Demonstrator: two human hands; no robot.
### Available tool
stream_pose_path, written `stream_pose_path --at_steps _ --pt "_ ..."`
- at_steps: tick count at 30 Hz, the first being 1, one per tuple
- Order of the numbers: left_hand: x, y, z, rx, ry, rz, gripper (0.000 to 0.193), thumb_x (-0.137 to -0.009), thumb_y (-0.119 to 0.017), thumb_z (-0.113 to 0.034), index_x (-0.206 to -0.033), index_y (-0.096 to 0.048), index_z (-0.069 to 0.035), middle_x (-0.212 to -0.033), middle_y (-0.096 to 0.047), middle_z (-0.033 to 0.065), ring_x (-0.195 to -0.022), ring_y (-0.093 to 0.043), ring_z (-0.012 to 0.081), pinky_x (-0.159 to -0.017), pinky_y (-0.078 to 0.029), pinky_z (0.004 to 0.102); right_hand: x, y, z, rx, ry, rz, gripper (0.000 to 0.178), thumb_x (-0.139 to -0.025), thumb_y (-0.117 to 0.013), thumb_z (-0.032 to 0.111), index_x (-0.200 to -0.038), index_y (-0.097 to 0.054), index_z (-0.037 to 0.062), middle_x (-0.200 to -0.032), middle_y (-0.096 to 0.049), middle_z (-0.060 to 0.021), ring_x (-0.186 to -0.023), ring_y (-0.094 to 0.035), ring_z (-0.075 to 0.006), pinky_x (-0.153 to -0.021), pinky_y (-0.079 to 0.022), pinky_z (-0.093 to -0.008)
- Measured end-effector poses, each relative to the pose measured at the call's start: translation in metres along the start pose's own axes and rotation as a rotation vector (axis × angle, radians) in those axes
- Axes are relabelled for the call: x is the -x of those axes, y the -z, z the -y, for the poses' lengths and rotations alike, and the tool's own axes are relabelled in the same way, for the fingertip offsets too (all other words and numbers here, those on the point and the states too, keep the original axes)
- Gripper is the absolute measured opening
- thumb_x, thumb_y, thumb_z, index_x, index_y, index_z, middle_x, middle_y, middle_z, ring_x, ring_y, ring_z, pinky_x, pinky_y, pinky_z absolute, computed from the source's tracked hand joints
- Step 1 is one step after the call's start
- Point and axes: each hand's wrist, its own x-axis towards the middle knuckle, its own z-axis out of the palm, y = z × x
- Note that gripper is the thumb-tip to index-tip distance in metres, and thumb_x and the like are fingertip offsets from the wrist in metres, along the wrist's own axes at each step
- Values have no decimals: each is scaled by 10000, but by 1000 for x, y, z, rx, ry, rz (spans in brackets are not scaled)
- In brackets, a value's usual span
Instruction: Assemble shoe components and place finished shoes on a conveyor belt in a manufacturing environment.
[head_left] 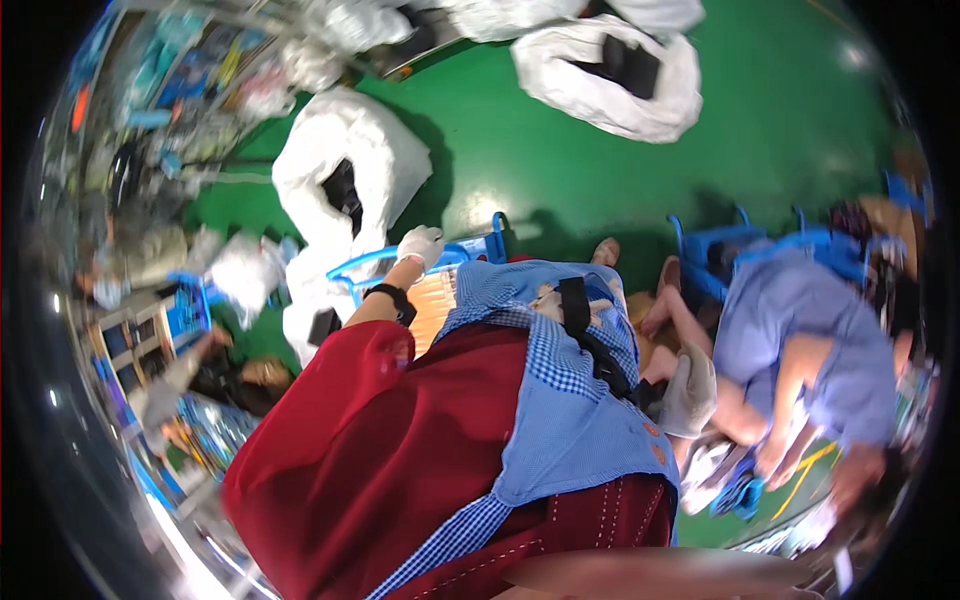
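My left hand (421,244), in a white glove with a black band at the wrist, rests on the curved rail of a blue chair frame (352,264) and seems closed over it. The arm comes out of a red sleeve (360,380). A blue checked apron (575,420) over red clothing fills the middle of the view, with a black strap (580,330) across it. My right hand (690,392), also in a white glove, hangs beside the apron with its fingers loosely together. Nothing shows in it, and its grip is hidden from me.
Large white sacks (345,165) (610,70) with dark things inside lie on the green floor (560,170). A person in blue clothes (800,340) bends low at the right, near blue chairs (715,250). Cluttered shelves (150,330) line the left side.
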Motion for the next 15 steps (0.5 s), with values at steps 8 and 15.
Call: stream_pose_path --at_steps 8,15 --pt "-29 -1 -31 149 186 -22 334 -875 -489 -323 -1091 -680 -155 -1104 -628 179 -1063 -587 347 -941 -456 422 -141 -2 -1 117 15 199 212 -897 -544 33 -1066 -668 -1 -963 -679 -135 -883 -660 -206 -797 -515 -296" --pt "8 0 -39 601 351 -364 314 -869 -560 -301 -1101 -677 -125 -1074 -637 181 -1016 -603 346 -911 -476 402 -306 -56 60 316 449 419 206 -902 -542 117 -1058 -656 44 -1018 -660 -137 -948 -633 -289 -850 -492 -366"
